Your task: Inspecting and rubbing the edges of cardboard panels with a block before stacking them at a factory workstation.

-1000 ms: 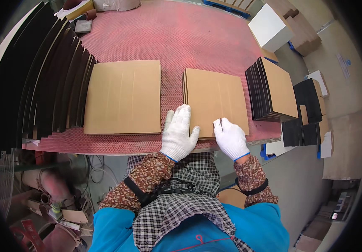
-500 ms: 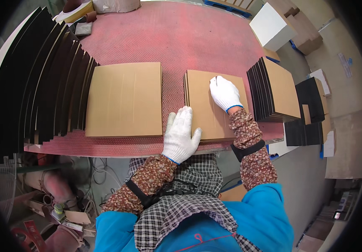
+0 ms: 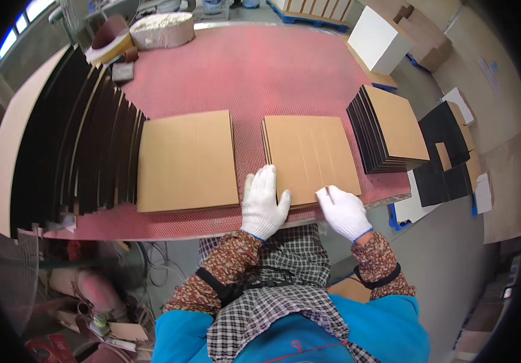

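Your two gloved hands rest on the near edge of the right-hand stack of brown cardboard sheets, which lies flat on the red mesh surface just in front of you. Your left hand lies spread and flat, palm down, at the stack's near left corner, fingers reaching onto the top sheet; it presses rather than grips, which looks like a way to keep the pile square. Your right hand sits at the near right corner with the fingers curled at the edge, apparently pinching or lifting the topmost sheet, though you cannot see how many sheets it has hold of. The layered left edge shows that several sheets lie under the top one; the count cannot be told. Just beside it to the left, apart by a narrow strip of red, lies a second brown stack, so you have two flat piles within reach. To the right, at the surface's edge, a third pile of dark-edged boards leans fanned out, brown face up. Along the left side a long row of black boards stands on edge, too many and too close to count. On the floor to the right lie a few loose black sheets, and a white box stands beyond the far right corner.
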